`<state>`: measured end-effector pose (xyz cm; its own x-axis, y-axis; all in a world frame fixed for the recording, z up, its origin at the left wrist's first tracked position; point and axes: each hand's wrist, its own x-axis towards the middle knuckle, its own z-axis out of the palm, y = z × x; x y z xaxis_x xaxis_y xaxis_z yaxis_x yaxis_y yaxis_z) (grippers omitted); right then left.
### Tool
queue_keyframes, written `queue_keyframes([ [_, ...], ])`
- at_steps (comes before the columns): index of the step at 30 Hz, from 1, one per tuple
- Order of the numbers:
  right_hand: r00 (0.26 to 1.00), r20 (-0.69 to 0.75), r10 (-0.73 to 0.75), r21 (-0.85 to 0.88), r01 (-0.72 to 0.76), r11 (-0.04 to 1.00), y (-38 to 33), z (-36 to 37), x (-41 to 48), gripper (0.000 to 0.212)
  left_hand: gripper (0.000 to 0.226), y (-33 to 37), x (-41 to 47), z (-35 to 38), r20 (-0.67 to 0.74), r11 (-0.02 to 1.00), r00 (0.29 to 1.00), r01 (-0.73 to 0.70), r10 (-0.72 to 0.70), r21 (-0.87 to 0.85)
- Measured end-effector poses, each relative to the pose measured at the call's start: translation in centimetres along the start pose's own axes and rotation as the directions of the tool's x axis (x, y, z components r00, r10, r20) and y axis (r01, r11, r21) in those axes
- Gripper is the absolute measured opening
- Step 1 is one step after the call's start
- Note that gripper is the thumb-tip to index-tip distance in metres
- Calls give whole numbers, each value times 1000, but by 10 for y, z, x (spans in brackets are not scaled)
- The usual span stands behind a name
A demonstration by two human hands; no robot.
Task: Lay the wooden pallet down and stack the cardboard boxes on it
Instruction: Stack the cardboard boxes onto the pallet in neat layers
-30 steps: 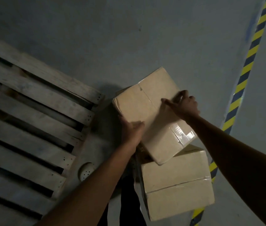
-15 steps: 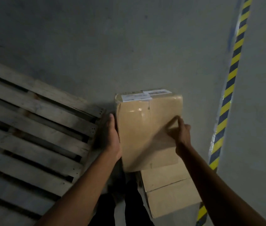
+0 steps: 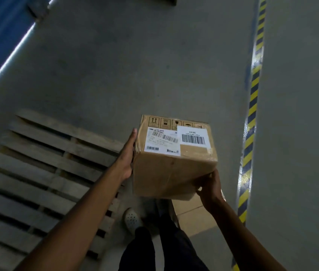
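The left hand (image 3: 127, 153), centre of the frame, lies flat with straight fingers pressed against the left side of a cardboard box (image 3: 174, 173). The right hand (image 3: 211, 185), lower right of centre, cups the box's lower right corner from beneath, thumb on the near face and the fingers hidden under it. The box is held in the air between both hands, tilted, with white barcode labels (image 3: 193, 137) and handling symbols on its upper face.

It looks stiff, taped shut and light enough for two hands. The smooth card and tape could slip under a flat palm, so support under the bottom edges seems safest. The symbols suggest gentle handling.

The wooden pallet (image 3: 47, 165) lies flat on the floor in the lower left, just beside the person's pale shoe (image 3: 131, 220). A second box (image 3: 193, 215) sits on the floor below the held one. Yellow-and-black floor tape (image 3: 252, 114) runs down the right side.
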<state>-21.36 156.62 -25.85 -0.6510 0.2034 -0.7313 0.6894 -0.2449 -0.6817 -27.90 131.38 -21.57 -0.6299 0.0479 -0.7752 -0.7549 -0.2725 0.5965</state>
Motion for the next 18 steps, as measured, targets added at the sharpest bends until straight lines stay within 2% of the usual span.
queue_keyframes([
  [3, 995, 37, -93, 37, 92, 995, -16, 3, -24, 29, 68, 12, -30, 4, 43, 991, 993, -109, 112, -73],
  [6, 982, 70, -174, 12, 174, 985, -31, 6, -37, 30, 62, 16, -50, 2, 31, 974, 979, -197, 201, -110],
  [11, 951, 129, -282, -21, 287, 958, -50, 13, -63, 37, 60, 17, -78, -4, 17, 953, 962, -268, 273, -139],
  [18, 924, 152, -350, -35, 359, 933, -59, 19, -94, 29, 61, 15, -104, -13, 11, 939, 945, -323, 326, -117],
])
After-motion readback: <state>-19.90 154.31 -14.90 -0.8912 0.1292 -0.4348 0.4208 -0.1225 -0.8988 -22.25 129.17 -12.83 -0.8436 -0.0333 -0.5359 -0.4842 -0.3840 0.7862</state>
